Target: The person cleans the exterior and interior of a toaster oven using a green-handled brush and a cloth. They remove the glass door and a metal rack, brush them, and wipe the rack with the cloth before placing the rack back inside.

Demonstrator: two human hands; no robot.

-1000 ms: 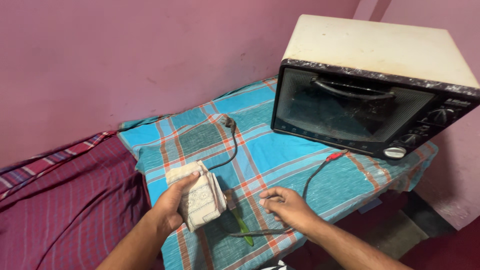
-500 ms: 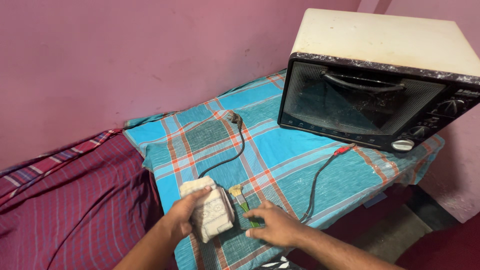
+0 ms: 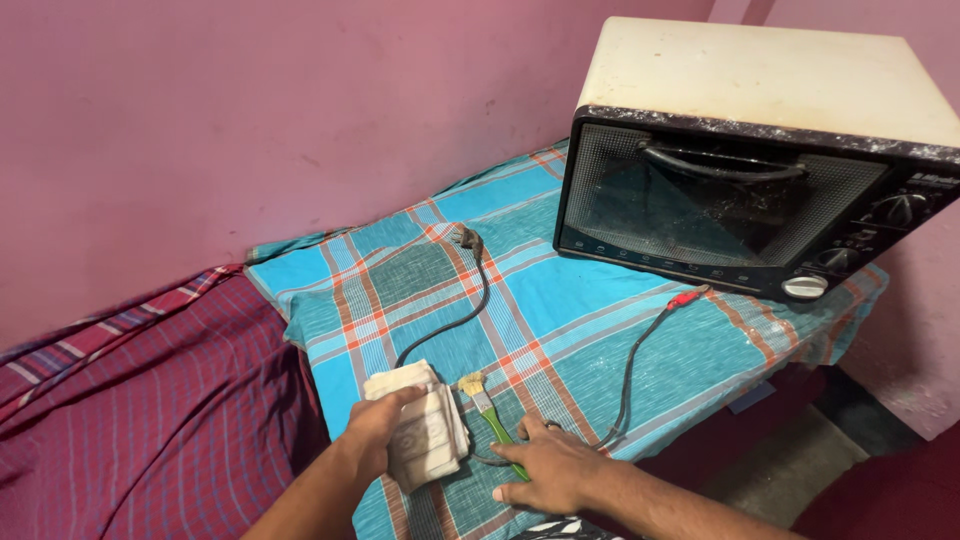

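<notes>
Right now my left hand (image 3: 375, 435) is clamped on the folded cloth (image 3: 420, 425) at the near edge of the checked sheet (image 3: 560, 300), and my right hand (image 3: 545, 470) lies flat, fingers spread, over the green-handled brush (image 3: 495, 425) and the black cord (image 3: 630, 370). Snagging that cord could tug the oven (image 3: 750, 160).

A white-topped toaster oven (image 3: 760, 150) is sitting far right on the blue checked cloth (image 3: 560, 300), its black cord (image 3: 470, 290) trailing leftward, while a maroon striped bed (image 3: 150, 400) is lying left
</notes>
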